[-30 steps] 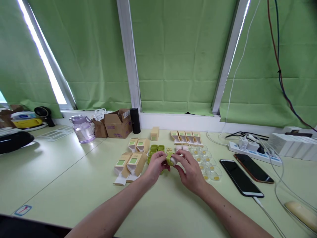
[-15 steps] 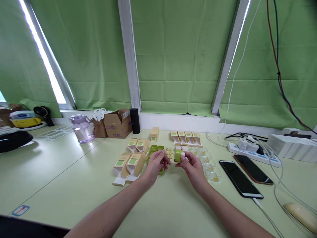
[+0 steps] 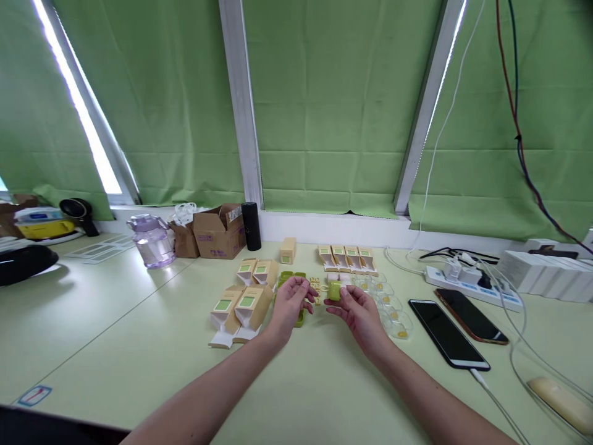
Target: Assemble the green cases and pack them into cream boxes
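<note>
My right hand is closed on a small green cup-like piece with a white part at its right side. A pale yellow ring-like part shows at the piece's left side; whether it is joined on is hard to tell. Just left of it, my left hand has loosely bent fingers, slightly apart, with nothing visible in them. Behind and under that hand stand several green square cups, partly covered. Small yellow pieces lie in rows between the hands. Beside my right hand are several clear domed covers with yellow bits inside.
Open beige cartons stand left of my hands, others at the back. A cardboard box, black cylinder and purple jug are back left. Right are two phones, a power strip, cables and a mouse.
My left hand has shifted slightly left, and its fingers have loosened. My right hand has turned the green piece a little and stays near the same spot. The view has shifted slightly.
</note>
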Tool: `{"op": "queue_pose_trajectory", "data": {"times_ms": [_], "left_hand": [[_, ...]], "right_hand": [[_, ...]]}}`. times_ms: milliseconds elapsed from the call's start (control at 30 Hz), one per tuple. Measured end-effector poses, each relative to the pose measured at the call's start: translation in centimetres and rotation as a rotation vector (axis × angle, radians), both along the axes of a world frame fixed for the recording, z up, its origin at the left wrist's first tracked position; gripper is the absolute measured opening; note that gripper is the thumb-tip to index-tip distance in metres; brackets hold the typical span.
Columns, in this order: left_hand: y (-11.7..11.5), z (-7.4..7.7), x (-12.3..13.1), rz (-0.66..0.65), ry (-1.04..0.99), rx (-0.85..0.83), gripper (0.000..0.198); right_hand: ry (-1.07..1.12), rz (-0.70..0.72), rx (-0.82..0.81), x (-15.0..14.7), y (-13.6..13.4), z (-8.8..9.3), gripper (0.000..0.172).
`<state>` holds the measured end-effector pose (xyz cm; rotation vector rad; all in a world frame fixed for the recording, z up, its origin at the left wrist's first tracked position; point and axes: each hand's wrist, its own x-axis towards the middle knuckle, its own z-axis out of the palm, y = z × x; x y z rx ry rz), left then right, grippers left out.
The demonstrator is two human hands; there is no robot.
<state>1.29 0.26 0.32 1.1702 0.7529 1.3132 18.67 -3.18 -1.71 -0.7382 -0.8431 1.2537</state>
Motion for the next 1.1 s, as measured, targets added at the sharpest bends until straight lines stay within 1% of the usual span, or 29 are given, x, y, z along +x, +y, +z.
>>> {"op": "queue_pose_trajectory", "data": {"times_ms": [133,233,367,467,600,767,933,1100], "left_hand": [[0.3,-0.1,0.0,0.074,0.079,0.057,0.050],[0.4,-0.4,0.0,0.077,0.155,0.111,0.051],[-0.1,-0.4,0.1,0.042,0.225,0.196,0.047],[-0.4,-0.3,0.1,0.016,0.259,0.227,0.046],[-0.4,-0.7,0.2,-0.025,0.276,0.227,0.051],[-0.4,-1.2,0.4,-0.109,0.248,0.200,0.060],[-0.7,-1.1,0.5,-0.182,0.206,0.191,0.059],[-0.4,-1.1,0.4,-0.186,0.206,0.212,0.057]], "right_hand": [[-0.124,-0.077,0.015,-0.2,-0.1,0.1,0.057],[-0.190,-0.119,0.052,-0.3,0.0,0.0,0.058],[-0.279,-0.140,0.126,-0.4,0.2,-0.5,0.054],[-0.342,-0.157,0.159,-0.4,0.2,-1.1,0.050],[-0.446,-0.210,0.203,-0.3,0.1,-1.4,0.045],[-0.577,-0.283,0.295,-0.4,-0.2,-1.5,0.045],[-0.650,-0.310,0.343,-0.3,-0.3,-1.6,0.042],[-0.708,-0.337,0.391,-0.2,-0.2,-1.6,0.038]]}}
